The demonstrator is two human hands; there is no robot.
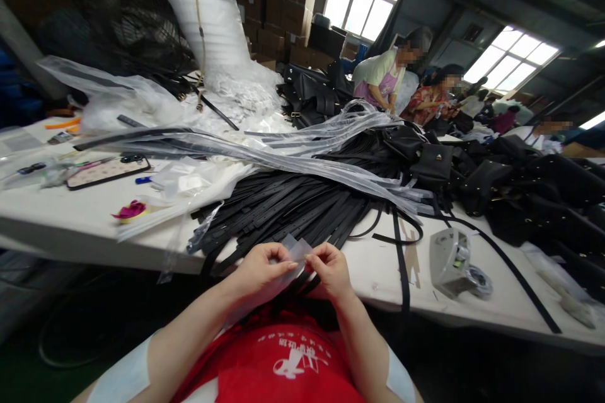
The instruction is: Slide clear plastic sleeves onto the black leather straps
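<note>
Both hands meet at the table's front edge, over a red apron. My left hand (265, 269) pinches a clear plastic sleeve (297, 249) between thumb and fingers, and part of the sleeve hangs down below that hand. At the sleeve's upper end, my right hand (328, 266) pinches its edge with thumb and forefinger. Just beyond the hands lies a thick heap of black straps (278, 211), some with holes along them. Across this heap stretch long straps in clear plastic sleeves (326, 167).
A tape dispenser (451, 261) stands at right on the white table (378, 283). Black bags (534, 195) are piled behind it. At left lie a phone (108, 171), a blue cap (143, 180) and loose plastic. Several people work further back, one in a purple apron (385, 85).
</note>
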